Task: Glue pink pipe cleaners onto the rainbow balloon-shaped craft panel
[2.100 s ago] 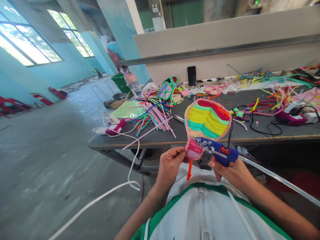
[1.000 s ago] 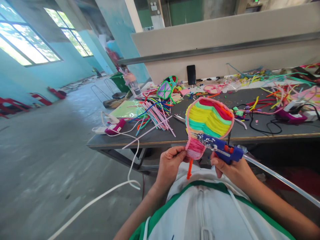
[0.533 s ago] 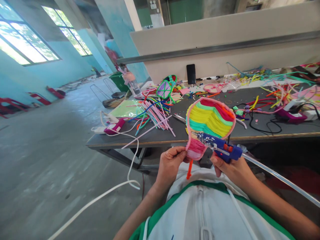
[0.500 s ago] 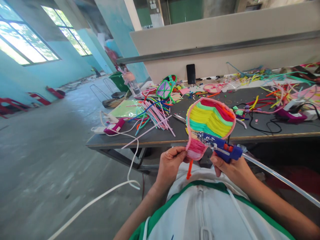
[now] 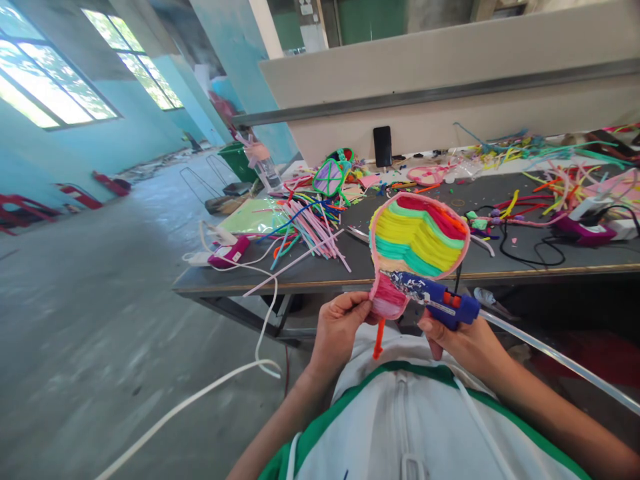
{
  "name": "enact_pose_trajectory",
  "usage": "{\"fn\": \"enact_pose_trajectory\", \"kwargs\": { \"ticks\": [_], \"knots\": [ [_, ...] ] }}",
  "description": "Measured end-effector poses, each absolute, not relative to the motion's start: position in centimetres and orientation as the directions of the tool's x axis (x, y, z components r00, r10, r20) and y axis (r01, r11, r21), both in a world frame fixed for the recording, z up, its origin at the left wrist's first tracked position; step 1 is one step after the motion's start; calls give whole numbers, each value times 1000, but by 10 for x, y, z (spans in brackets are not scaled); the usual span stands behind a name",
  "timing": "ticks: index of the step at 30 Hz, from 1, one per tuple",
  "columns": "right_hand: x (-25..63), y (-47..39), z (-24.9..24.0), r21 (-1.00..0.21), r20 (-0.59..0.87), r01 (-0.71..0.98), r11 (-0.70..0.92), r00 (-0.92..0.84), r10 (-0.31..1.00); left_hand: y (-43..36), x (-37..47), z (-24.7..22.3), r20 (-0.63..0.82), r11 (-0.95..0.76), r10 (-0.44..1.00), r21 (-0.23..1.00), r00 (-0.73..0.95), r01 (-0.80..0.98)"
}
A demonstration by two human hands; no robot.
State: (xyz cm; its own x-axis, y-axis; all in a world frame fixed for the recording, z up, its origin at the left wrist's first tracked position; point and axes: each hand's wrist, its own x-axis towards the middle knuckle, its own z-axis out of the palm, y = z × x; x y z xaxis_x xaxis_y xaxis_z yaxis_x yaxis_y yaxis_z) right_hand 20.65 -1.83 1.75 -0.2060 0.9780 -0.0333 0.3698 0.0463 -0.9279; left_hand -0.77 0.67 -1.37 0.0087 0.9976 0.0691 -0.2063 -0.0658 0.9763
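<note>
My left hand (image 5: pixel 345 327) pinches the lower left edge of a pipe-cleaner craft piece (image 5: pixel 420 233), striped red, mint, yellow and teal inside a pink border. Its narrow lower part is deep pink, and an orange pipe cleaner (image 5: pixel 379 339) hangs below it. My right hand (image 5: pixel 460 337) is wrapped round a blue hot glue gun (image 5: pixel 445 300) with a long clear glue stick (image 5: pixel 550 353) sticking out of its back. The gun's nozzle lies over the pink lower part; whether it touches cannot be made out.
Pink pipe cleaners (image 5: pixel 315 230) lie heaped on the dark table (image 5: pixel 310 283), beside a purple power strip (image 5: pixel 230 253). Scissors (image 5: pixel 357 233) lie behind the craft piece. A phone (image 5: pixel 383 147) leans at the back. A white cable (image 5: pixel 195 403) hangs off the table's left side.
The glue gun has shifted slightly left and down, its nozzle now over the pink lower part. The craft piece has moved a little left. Both grips stay the same.
</note>
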Motion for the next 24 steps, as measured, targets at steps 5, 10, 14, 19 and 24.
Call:
{"fn": "enact_pose_trajectory", "kwargs": {
  "ticks": [5, 10, 14, 19, 24],
  "knots": [
    [204, -20, 18, -944, -56, 329, 15, -206, 977, 7, -9, -15, 71, -68, 998, 973, 4, -219],
    [204, -20, 14, -946, -53, 322, 19, -215, 975, 8, -8, -15, 76, -76, 997, 968, -6, -240],
    [205, -21, 9, -954, -59, 300, 11, -224, 973, 8, -8, -14, 72, -71, 997, 967, -6, -245],
    [205, -22, 6, -951, -49, 308, 20, -215, 975, 7, -7, -12, 56, -61, 998, 960, -26, -272],
    [205, -23, 7, -948, -63, 318, 4, -198, 978, 7, -6, -11, 61, -65, 998, 956, -26, -286]
  ]
}}
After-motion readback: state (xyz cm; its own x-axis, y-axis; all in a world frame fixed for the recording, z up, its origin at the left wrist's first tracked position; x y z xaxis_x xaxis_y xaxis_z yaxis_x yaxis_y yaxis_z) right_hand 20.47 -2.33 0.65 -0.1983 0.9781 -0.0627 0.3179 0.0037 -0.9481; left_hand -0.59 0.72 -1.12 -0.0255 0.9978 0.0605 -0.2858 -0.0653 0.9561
